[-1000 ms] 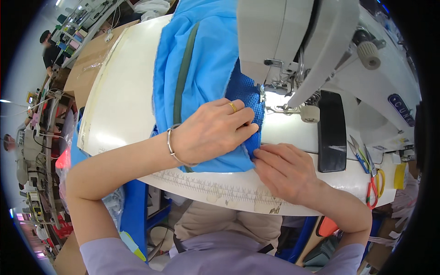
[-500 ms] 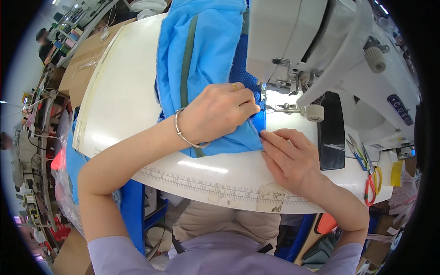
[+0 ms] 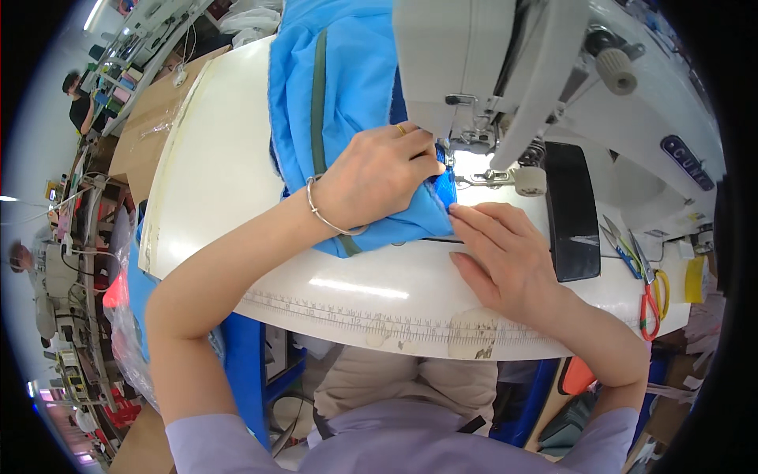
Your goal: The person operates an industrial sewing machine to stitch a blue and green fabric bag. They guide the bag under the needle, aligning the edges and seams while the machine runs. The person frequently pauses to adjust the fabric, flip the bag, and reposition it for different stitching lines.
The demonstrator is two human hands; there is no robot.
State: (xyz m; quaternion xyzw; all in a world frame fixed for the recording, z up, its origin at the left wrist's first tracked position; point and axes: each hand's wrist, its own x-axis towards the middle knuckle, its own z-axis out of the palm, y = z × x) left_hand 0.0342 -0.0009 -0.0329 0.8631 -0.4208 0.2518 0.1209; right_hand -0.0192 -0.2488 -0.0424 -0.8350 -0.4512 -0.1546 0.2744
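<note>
Light blue fabric (image 3: pixel 354 81) with an olive-green strip and a darker blue mesh layer (image 3: pixel 445 190) lies on the white machine table (image 3: pixel 205 158), beside the needle area of a sewing machine (image 3: pixel 466 150). My left hand (image 3: pixel 387 170), wearing a ring and a bangle, grips the fabric with curled fingers just left of the presser foot. My right hand (image 3: pixel 497 253) is open, fingertips resting on the fabric's near right corner, thumb on the table.
A black plate (image 3: pixel 571 214) and several scissors (image 3: pixel 650 304) lie at the right, by a yellow object (image 3: pixel 695 280). A printed ruler runs along the near edge. At the left are cardboard (image 3: pixel 138 138), a plastic bag (image 3: pixel 126 340) and co-workers (image 3: pixel 79 107) among machines.
The fabric and both hands have moved away from me, toward the back of the table, drawing the near edge closer to the needle. My right thumb has come off the fabric onto the table.
</note>
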